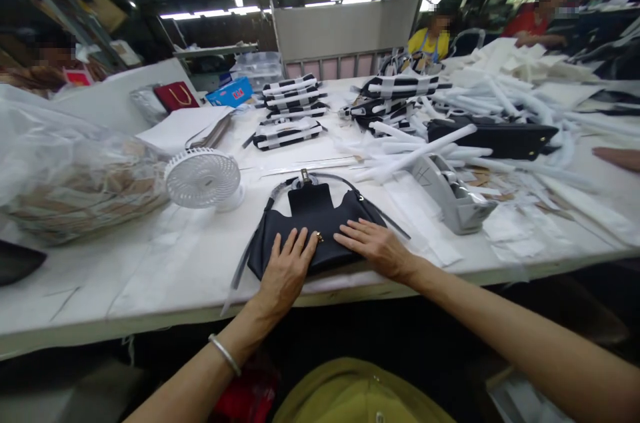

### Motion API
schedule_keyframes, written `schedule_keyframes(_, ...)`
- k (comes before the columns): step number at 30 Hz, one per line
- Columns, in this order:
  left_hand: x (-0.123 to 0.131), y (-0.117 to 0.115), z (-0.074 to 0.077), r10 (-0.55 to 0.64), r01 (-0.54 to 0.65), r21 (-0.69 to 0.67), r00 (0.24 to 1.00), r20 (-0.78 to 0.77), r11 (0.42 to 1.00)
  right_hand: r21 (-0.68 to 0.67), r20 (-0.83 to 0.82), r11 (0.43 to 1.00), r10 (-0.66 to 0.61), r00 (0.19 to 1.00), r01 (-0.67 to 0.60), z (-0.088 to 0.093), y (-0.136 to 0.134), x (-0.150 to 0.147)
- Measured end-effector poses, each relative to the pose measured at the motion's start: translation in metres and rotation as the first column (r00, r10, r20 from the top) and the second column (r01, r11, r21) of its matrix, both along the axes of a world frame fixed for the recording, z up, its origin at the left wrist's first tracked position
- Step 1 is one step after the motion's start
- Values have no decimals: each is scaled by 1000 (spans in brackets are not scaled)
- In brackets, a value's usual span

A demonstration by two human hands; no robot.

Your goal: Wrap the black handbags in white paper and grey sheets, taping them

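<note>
A black handbag (pixel 330 251) lies flat on the white table near its front edge, its flap (pixel 311 204) folded back away from me. On the bag's left half rests my left hand (pixel 289 263), fingers stretched out beside a small gold clasp (pixel 320 236). My right hand (pixel 376 246) lies flat on the right half, palm down and fingers spread. The strap (pixel 340 179) curves behind the bag, with wrapping on part of it and loose ends reaching out at both sides. Neither hand grips anything.
A white fan (pixel 203 178) stands left of the bag, beside a large clear plastic sack (pixel 85 176). To the right is a grey tape dispenser (pixel 453 200). Behind are stacked wrapped bags (pixel 290 136), white foam rods (pixel 425 150) and a black bag (pixel 493 138). Other people sit farther back.
</note>
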State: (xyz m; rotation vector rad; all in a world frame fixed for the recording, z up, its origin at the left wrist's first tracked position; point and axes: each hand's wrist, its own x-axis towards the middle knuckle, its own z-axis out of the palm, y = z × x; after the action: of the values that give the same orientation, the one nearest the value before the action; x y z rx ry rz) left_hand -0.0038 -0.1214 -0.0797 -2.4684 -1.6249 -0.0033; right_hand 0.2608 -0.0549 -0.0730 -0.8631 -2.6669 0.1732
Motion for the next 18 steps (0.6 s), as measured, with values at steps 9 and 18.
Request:
schedule_keyframes(9, -1, 1, -7, -85, 84, 22, 992, 93, 996, 11, 60, 999, -44, 997, 44, 7, -28, -44)
schedule_keyframes(18, -46, 64, 10, -55, 72, -38, 939, 338, 997, 137, 118, 976, -184, 976, 167, 1, -34, -67)
